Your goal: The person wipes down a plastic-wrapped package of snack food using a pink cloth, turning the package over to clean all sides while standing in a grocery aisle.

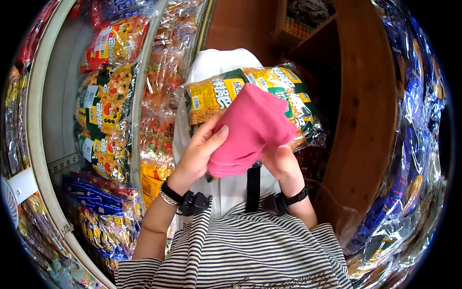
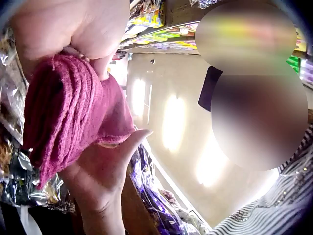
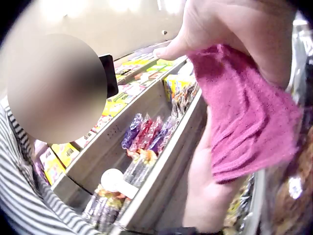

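Observation:
A folded pink cloth (image 1: 252,127) is held up between both hands in front of the striped shirt. The left hand (image 1: 199,151) grips its left side, thumb lying on top and fingers underneath. At the lower right, the right hand (image 1: 281,161) holds the cloth from below, its fingers mostly hidden by the fabric. Several stacked folds of the cloth (image 2: 63,112) show in the left wrist view, where the right thumb sticks out straight beside them. Beneath the cloth, yellow and green snack bags (image 1: 211,98) in clear plastic lie over something white.
On the left, a metal-edged shelf holds red, yellow and green snack bags (image 1: 103,103) and blue bags (image 1: 96,192). To the right stands a curved wooden board (image 1: 363,120), with shiny blue packages (image 1: 414,120) beyond it. A small white fan (image 1: 9,200) is at the far left.

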The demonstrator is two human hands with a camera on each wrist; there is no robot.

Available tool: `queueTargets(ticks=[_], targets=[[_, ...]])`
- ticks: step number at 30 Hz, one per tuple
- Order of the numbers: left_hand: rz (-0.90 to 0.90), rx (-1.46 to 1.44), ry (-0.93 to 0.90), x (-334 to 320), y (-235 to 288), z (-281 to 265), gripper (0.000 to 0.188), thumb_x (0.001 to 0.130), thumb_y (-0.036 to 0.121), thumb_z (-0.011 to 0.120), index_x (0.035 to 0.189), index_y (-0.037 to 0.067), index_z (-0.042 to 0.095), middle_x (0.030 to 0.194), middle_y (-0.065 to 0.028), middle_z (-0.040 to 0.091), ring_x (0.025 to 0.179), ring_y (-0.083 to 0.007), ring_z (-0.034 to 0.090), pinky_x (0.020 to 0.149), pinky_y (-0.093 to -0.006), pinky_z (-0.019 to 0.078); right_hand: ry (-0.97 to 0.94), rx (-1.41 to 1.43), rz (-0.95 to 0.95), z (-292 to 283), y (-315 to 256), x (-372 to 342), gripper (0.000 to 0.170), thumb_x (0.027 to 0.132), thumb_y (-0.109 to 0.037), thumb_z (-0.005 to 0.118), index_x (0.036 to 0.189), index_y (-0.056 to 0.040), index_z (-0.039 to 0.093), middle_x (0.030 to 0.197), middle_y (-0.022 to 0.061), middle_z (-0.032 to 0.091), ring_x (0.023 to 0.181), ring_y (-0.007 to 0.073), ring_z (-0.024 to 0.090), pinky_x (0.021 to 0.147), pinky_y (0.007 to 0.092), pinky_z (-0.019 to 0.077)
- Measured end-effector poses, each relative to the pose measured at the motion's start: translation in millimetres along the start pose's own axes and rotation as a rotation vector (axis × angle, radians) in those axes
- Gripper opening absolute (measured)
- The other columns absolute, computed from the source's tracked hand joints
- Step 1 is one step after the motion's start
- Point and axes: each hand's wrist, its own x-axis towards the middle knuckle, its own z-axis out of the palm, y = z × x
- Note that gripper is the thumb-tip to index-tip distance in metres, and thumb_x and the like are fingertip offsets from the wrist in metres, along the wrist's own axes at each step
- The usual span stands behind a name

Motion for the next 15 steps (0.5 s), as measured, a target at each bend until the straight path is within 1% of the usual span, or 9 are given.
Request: queueTargets(ticks=[4, 7, 8, 10, 11, 12, 13, 14, 15], targets=[[-0.015, -0.125, 0.141, 2, -2, 1, 0.048, 0.101, 0.02, 0.051, 0.143, 0.0, 0.038, 0.136, -0.0085, 0.051, 0.12, -0.0136, 0.051, 0.103, -0.0284, 0.0403, 0.131, -0.051, 0.149, 7, 1, 12, 0.073, 0.084, -0.026, 0.076, 0.141, 0.0012, 0.039, 0.139, 0.0112, 0.049, 0.128, 0.0202, 0.048, 0.108, 0.0361, 0.0358], [0.268, 0.662, 0.137, 0, -2, -16, 0.039, 0.103, 0.021, 0.048, 0.135, 0.0, 0.05, 0.132, -0.0099, 0.053, 0.121, -0.0173, 0.05, 0.102, -0.0292, 0.0394, 0.322, -0.124, 0.291, 3, -8, 33, 0.035, 0.088, -0.008, 0.068, 0.121, 0.0014, 0.058, 0.113, 0.0095, 0.067, 0.1, 0.0161, 0.065, 0.091, 0.0306, 0.0505], [0.347, 0.831, 0.144, -1, 6, -25, 0.031, 0.103, 0.018, 0.047, 0.126, 0.001, 0.058, 0.128, -0.0099, 0.054, 0.116, -0.0189, 0.051, 0.1, -0.03, 0.0393, 0.334, -0.148, 0.273, 4, -13, 37, 0.026, 0.089, -0.007, 0.067, 0.113, 0.0017, 0.063, 0.107, 0.0095, 0.069, 0.095, 0.0157, 0.067, 0.087, 0.0301, 0.0523], [0.402, 0.794, 0.374, 2, 4, -43, 0.03, 0.1, 0.016, 0.05, 0.128, 0.004, 0.054, 0.126, -0.0075, 0.053, 0.111, -0.0175, 0.051, 0.097, -0.0293, 0.0408, 0.372, -0.255, 0.112, 3, -31, 42, 0.026, 0.089, -0.005, 0.066, 0.115, 0.0006, 0.062, 0.107, 0.0082, 0.069, 0.094, 0.0146, 0.066, 0.086, 0.0287, 0.052], [0.42, 0.771, 0.539, 1, 2, -56, 0.031, 0.1, 0.017, 0.052, 0.129, 0.005, 0.052, 0.126, -0.007, 0.053, 0.111, -0.0169, 0.05, 0.095, -0.0288, 0.0413, 0.424, -0.446, -0.046, 7, -40, 43, 0.025, 0.09, -0.007, 0.066, 0.114, -0.0004, 0.063, 0.104, 0.0066, 0.069, 0.093, 0.0118, 0.064, 0.086, 0.0268, 0.0505], [0.395, 0.678, 0.631, 4, -4, -71, 0.034, 0.099, 0.018, 0.053, 0.13, 0.005, 0.05, 0.125, -0.0069, 0.053, 0.111, -0.0161, 0.05, 0.094, -0.0287, 0.0416, 0.453, -0.821, -0.214, 1, -54, 43, 0.024, 0.091, -0.007, 0.065, 0.114, 0.0004, 0.062, 0.102, 0.0047, 0.068, 0.091, 0.0092, 0.062, 0.083, 0.025, 0.0496], [0.369, 0.583, 0.72, 6, -9, -85, 0.036, 0.099, 0.019, 0.054, 0.131, 0.005, 0.048, 0.123, -0.0068, 0.052, 0.112, -0.0153, 0.049, 0.094, -0.0286, 0.0418, 0.475, -1.006, -0.335, 0, -66, 46, 0.025, 0.09, -0.002, 0.064, 0.115, 0.0015, 0.06, 0.099, 0.0051, 0.068, 0.089, 0.0084, 0.06, 0.079, 0.0239, 0.0493], [0.275, 0.494, 0.729, 3, -10, -101, 0.035, 0.098, 0.021, 0.056, 0.128, 0.004, 0.05, 0.115, -0.0056, 0.054, 0.108, -0.0127, 0.051, 0.091, -0.0273, 0.0423, 0.441, -1.325, -0.49, -7, -72, 47, 0.029, 0.088, 0.004, 0.06, 0.117, 0.0031, 0.059, 0.098, 0.0095, 0.069, 0.087, 0.0097, 0.061, 0.076, 0.0241, 0.0496], [0.281, 0.488, 0.737, 7, -12, -103, 0.035, 0.098, 0.021, 0.056, 0.128, 0.004, 0.05, 0.115, -0.0056, 0.054, 0.108, -0.0127, 0.051, 0.091, -0.0273, 0.0423, 0.518, -1.648, -0.493, 3, -79, 49, 0.035, 0.082, 0.009, 0.058, 0.117, 0.0031, 0.059, 0.102, 0.0162, 0.068, 0.089, 0.0181, 0.067, 0.078, 0.0287, 0.0522]])
